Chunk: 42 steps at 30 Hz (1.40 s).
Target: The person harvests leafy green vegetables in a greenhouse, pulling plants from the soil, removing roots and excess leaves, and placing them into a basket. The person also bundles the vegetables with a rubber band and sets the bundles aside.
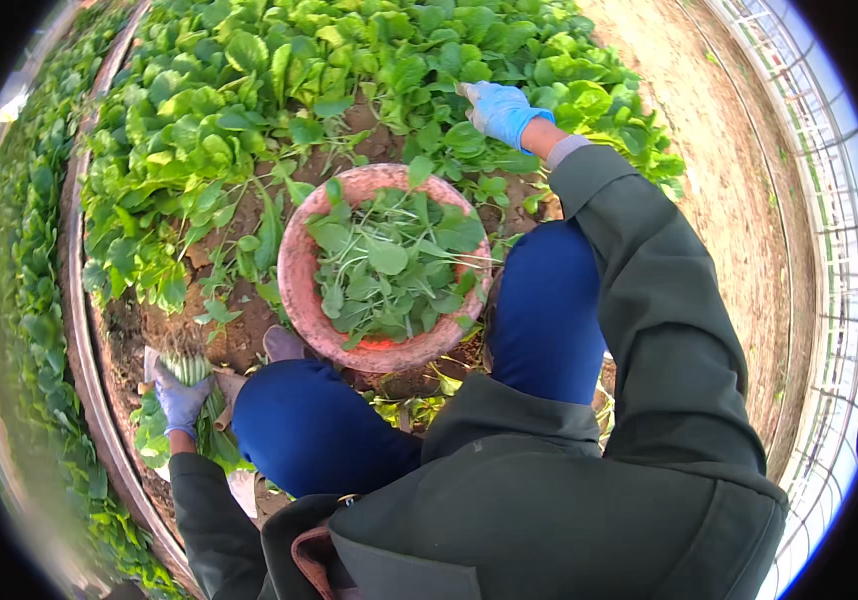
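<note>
My left hand (181,396), in a pale lavender-grey glove, is on a bunch of leafy greens (211,431) beside my left knee, thumb and fingers spread around it. The pale stems (190,369) are gathered together at the far end. Stretched out to the front right, my right hand (500,112) wears a blue glove with soiled fingers. It is over the growing leafy plants (429,75), its fingers bent; whether they grip anything is not visible. Between my knees a round, worn pink plastic tub (297,262) holds loose picked greens (384,262).
Dense rows of greens fill the bed ahead, with bare soil (234,330) near the tub. A pale rail-like edging (76,300) runs along the left, with another planted bed (38,285) beyond. To the right lie a dirt path (744,225) and a greenhouse wall frame (826,225).
</note>
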{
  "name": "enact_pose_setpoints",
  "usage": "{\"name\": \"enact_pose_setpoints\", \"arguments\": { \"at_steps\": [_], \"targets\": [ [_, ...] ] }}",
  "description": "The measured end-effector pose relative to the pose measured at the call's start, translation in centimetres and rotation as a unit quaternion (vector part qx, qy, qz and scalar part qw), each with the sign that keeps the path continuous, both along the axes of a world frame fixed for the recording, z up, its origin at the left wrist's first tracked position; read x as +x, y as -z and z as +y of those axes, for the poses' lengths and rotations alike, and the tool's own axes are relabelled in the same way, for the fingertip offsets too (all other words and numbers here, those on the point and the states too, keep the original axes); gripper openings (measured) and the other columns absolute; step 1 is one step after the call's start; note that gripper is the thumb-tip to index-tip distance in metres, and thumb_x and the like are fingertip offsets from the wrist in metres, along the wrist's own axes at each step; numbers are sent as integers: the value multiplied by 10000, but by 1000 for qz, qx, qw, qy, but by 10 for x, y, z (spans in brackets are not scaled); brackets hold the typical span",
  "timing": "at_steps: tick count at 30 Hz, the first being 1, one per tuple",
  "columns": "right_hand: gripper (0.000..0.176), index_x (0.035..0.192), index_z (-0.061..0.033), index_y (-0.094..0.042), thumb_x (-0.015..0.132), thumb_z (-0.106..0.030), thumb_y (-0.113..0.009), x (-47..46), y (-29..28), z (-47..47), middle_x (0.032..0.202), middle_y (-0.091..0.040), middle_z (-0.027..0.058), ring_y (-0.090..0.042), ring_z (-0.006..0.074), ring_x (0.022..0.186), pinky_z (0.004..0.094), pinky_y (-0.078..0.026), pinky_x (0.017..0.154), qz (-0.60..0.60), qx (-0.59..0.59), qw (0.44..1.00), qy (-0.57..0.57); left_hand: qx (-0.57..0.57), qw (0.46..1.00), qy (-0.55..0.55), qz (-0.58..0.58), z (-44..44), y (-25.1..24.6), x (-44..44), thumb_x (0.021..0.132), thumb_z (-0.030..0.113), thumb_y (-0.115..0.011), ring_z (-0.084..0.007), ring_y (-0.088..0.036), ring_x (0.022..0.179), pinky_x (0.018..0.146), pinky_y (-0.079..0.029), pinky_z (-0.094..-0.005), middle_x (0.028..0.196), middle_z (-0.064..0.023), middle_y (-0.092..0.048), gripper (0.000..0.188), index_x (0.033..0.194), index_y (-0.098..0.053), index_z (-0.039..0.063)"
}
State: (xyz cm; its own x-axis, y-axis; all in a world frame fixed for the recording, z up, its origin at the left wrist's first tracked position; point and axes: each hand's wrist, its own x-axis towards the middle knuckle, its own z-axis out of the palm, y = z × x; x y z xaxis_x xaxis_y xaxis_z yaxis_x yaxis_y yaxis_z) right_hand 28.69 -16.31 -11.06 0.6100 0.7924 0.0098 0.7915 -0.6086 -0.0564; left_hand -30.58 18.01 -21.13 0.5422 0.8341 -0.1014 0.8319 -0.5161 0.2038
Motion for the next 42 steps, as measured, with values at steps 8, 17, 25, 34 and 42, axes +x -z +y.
{"name": "enact_pose_setpoints", "arguments": {
  "at_steps": [8,17,25,34,42],
  "targets": [
    [228,798,-27,-712,775,-164,-531,-99,150,-535,863,-666,230,-663,363,818,450,-529,739,6,-223,900,374,-19,995,59,-81,54,80,-27,517,302,-883,-330,-389,1281,1080,-305,-365,1385,-238,-381,1208,1427,-167,-43],
    [575,1371,-237,-445,812,-118,-505,-208,254,-457,1128,-615,227,-617,361,1029,448,-466,887,273,-55,738,614,-66,996,-40,-45,12,6,2,500,332,-885,-330,-419,1257,1057,-338,-363,1372,-230,-402,1232,1428,-164,-41],
    [229,977,-72,-690,844,-165,-528,-194,293,-493,1025,-653,214,-632,362,988,451,-513,836,200,-179,752,602,-39,999,-17,-2,-4,-11,11,445,391,-881,-350,-474,1192,1011,-389,-366,1303,-234,-453,1223,1383,-236,-57],
    [254,1004,8,-653,760,-55,-613,-196,279,-544,935,-692,157,-679,247,847,391,-517,663,163,-32,654,738,-58,995,-33,69,5,-1,18,464,504,-854,-365,-359,1307,1088,-300,-363,1406,-256,-348,1313,1427,-166,-66],
    [243,1023,-81,-683,842,-158,-541,-177,218,-520,972,-698,99,-678,224,863,357,-502,657,157,-95,690,700,-64,992,-44,101,-11,-38,27,487,563,-819,-389,-354,1300,1086,-292,-376,1400,-271,-344,1284,1410,-189,-68]
  ]
}}
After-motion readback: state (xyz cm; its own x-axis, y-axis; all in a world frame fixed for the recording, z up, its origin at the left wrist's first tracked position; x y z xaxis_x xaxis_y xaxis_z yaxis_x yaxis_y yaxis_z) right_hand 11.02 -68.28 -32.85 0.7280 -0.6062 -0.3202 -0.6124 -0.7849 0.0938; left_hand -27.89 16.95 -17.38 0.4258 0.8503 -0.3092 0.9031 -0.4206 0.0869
